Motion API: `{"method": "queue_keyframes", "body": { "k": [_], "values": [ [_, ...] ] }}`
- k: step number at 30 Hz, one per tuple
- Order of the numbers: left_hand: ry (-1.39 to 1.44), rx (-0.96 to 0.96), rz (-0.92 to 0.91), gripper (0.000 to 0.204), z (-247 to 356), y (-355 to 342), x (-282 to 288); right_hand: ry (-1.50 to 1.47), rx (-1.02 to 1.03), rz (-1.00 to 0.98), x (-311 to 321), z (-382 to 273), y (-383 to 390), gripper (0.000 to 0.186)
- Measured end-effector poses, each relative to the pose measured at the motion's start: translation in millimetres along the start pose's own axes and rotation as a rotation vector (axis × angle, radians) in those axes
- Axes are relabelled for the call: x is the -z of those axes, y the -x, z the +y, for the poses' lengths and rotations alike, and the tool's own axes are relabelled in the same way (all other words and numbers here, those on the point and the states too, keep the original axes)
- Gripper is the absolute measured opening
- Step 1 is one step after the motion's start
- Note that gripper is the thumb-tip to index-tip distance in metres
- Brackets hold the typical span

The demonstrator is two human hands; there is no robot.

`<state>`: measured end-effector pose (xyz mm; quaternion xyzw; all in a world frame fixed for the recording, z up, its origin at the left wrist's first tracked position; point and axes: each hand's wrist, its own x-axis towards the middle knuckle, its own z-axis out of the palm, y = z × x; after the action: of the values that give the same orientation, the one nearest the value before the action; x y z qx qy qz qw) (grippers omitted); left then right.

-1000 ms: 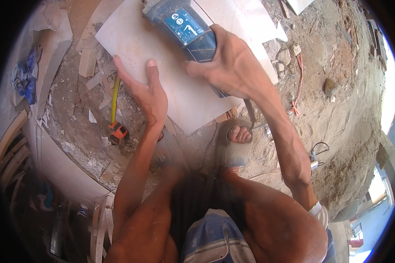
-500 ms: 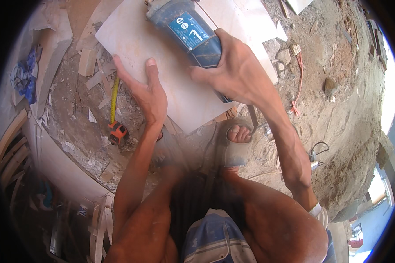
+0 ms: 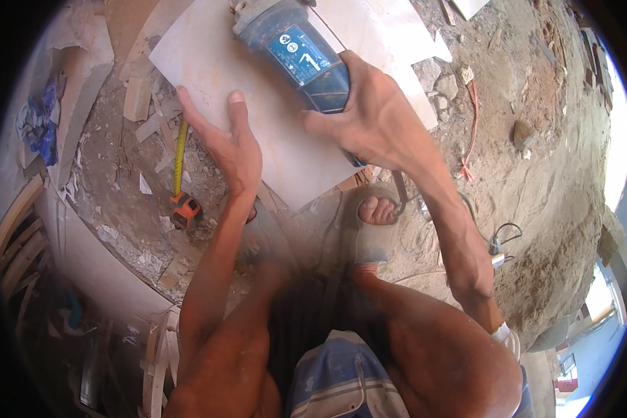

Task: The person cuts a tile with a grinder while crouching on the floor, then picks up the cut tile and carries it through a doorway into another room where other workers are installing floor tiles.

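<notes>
My right hand (image 3: 376, 115) is wrapped round the rear body of a blue, dusty angle grinder (image 3: 298, 59). The tool's front end is cut off by the upper edge of the view, so its disc does not show. Beneath it lies a pale tile (image 3: 296, 164) with one corner pointing toward my feet. My left hand (image 3: 230, 143) is open, thumb and finger spread, over the tile's left edge; whether it touches the tile I cannot tell. Close by on the left, an orange and black tape measure (image 3: 184, 210) has its yellow blade (image 3: 181, 157) drawn out.
Rubble and dust cover the ground, with wood scraps (image 3: 138, 99) at the left. A reddish cord (image 3: 472, 129) and a stone (image 3: 522, 134) lie at the right. My sandalled foot (image 3: 377, 212) is just before the tile. A dark cable (image 3: 505, 233) runs near my right forearm.
The view has shifted very slightly. My hands, the grinder and the tile keep nearly the same places, and my right hand still grips the grinder.
</notes>
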<state>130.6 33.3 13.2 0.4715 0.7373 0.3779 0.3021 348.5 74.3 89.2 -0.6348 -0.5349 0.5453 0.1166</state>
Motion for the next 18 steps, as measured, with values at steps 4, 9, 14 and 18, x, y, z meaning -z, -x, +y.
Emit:
{"method": "queue_keyframes", "body": {
  "k": [4, 9, 14, 18],
  "values": [
    [0.032, 0.039, -0.002, 0.087, 6.9, 2.3, 0.2, -0.006, 0.12, 0.071, -5.1, 7.0, -0.2, 0.065],
    [0.043, 0.051, -0.001, 0.087, 8.6, 1.7, -0.4, -0.01, 0.127, 0.076, -3.5, 8.9, 1.8, 0.066],
    [0.041, 0.047, 0.001, 0.087, 6.6, 2.2, 0.2, 0.002, 0.115, 0.063, -4.1, 9.2, 2.8, 0.067],
    [0.032, 0.039, 0.0, 0.088, 6.5, 1.9, -0.7, 0.004, 0.111, 0.061, -2.2, 10.0, 5.1, 0.067]
  ]
}}
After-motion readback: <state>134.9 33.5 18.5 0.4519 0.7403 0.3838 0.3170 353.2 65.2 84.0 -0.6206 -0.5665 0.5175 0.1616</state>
